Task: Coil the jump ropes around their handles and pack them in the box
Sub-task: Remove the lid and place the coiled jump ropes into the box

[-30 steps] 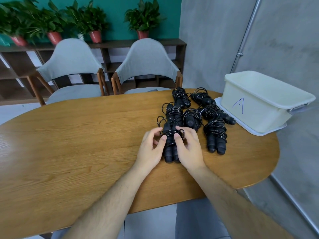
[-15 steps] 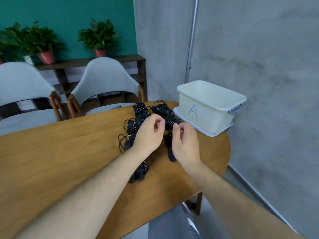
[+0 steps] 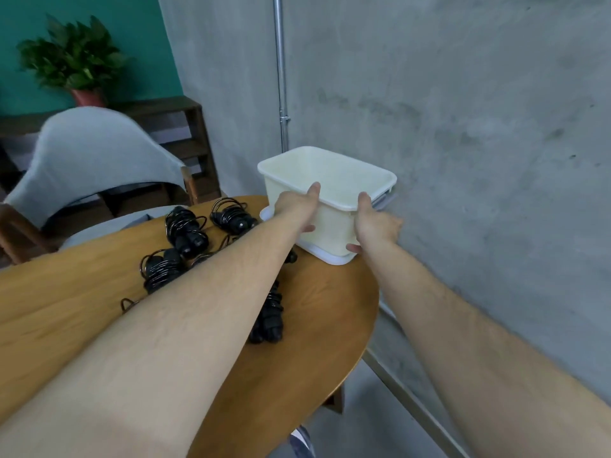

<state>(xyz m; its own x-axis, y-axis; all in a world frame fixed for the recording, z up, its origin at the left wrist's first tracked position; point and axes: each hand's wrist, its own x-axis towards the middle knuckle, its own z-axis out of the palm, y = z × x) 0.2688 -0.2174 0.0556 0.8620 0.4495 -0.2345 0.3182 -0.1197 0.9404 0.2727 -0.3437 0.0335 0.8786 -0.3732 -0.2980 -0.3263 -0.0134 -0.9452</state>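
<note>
— Both hands are at the box (image 3: 332,226), centre right. Why?
— Probably to pull it nearer the coiled jump ropes (image 3: 186,228) lying centre left on the table (image 3: 314,309). The left hand (image 3: 296,206) and right hand (image 3: 375,223) each grip its near wall, thumb over the rim, fingers outside.

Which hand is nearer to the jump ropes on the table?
Left. The left hand grips the box at the corner next to the ropes; the right hand grips the other near corner, farther from them.
</note>
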